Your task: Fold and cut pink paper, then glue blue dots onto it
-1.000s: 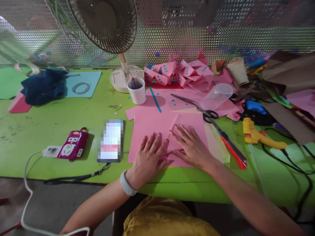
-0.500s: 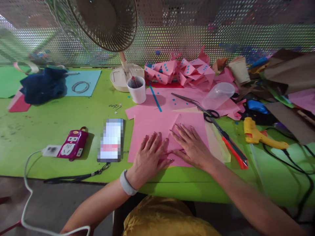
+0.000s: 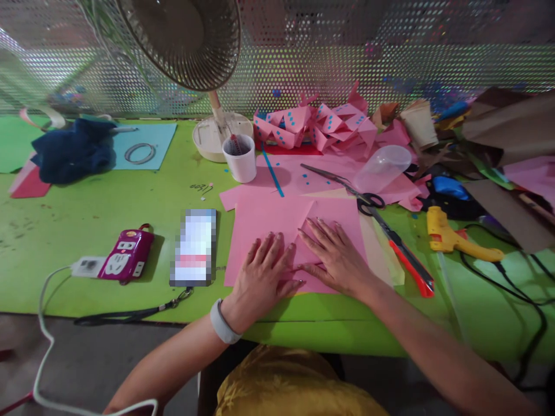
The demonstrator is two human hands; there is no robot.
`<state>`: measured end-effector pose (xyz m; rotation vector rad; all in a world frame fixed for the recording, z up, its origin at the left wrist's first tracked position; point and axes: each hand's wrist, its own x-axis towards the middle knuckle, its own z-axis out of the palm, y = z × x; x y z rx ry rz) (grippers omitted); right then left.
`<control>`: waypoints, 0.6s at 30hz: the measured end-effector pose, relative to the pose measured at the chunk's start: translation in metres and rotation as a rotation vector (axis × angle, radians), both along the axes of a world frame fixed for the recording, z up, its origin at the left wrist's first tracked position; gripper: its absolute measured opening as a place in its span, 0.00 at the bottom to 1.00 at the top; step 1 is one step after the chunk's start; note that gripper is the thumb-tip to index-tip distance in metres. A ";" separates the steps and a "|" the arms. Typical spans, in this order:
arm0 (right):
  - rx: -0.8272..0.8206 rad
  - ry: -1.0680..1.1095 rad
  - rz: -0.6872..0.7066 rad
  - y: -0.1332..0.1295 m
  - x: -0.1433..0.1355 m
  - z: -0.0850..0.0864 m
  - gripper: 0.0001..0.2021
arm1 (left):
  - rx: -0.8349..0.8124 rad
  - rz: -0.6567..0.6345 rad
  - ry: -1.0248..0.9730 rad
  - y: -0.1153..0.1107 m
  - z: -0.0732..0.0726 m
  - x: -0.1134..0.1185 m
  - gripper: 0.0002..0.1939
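Pink paper [image 3: 269,216] lies flat near the table's front edge, with a folded pink piece on top of it. My left hand [image 3: 264,271] rests on the paper, fingers spread and palm down, a grey band on its wrist. Just right of it, my right hand [image 3: 336,257] lies flat on the folded piece, its fingers apart. Neither hand grips anything. Pale yellow sheets [image 3: 381,254] stick out from under the paper's right side. Black scissors [image 3: 370,200] and a red and black cutter [image 3: 410,260] are to the right of the paper.
A phone [image 3: 195,248] and a purple power adapter [image 3: 126,254] are on the left. Behind stand a white cup [image 3: 240,159] and a fan [image 3: 182,40]. Folded pink pieces [image 3: 321,124] are piled at the back. A yellow glue gun [image 3: 459,240] with cables lies right.
The view has shifted very slightly. Both hands keep the same flat pose on the pink paper.
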<state>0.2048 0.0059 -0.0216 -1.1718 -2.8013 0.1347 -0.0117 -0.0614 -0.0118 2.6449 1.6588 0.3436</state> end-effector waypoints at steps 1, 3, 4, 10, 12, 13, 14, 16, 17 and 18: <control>0.001 0.001 0.001 0.000 0.000 0.000 0.36 | -0.001 0.002 0.001 0.000 0.000 0.000 0.36; 0.004 -0.003 0.004 0.001 0.000 0.001 0.35 | -0.002 -0.006 0.006 0.000 -0.001 0.000 0.36; 0.003 -0.007 0.004 0.001 0.000 0.001 0.35 | 0.001 -0.015 0.009 0.000 -0.002 0.000 0.36; -0.019 -0.038 -0.005 0.000 -0.001 0.005 0.30 | 0.009 -0.069 0.009 -0.001 -0.004 -0.003 0.42; -0.025 -0.054 -0.024 -0.001 -0.001 0.009 0.29 | 0.012 -0.074 0.005 -0.001 -0.004 -0.003 0.43; -0.032 -0.061 -0.040 -0.002 -0.001 0.012 0.28 | 0.013 -0.078 0.003 -0.001 -0.004 -0.003 0.44; -0.042 -0.065 -0.065 -0.004 -0.002 0.016 0.28 | 0.017 -0.083 0.001 -0.001 -0.004 -0.002 0.45; -0.066 -0.067 -0.116 -0.007 -0.005 0.025 0.28 | 0.026 -0.096 -0.002 -0.001 -0.004 -0.002 0.46; -0.078 -0.065 -0.127 -0.008 -0.008 0.030 0.28 | 0.030 -0.101 -0.004 -0.001 -0.005 -0.003 0.46; -0.088 -0.060 -0.126 -0.009 -0.012 0.035 0.28 | 0.031 -0.105 -0.003 -0.001 -0.005 -0.003 0.46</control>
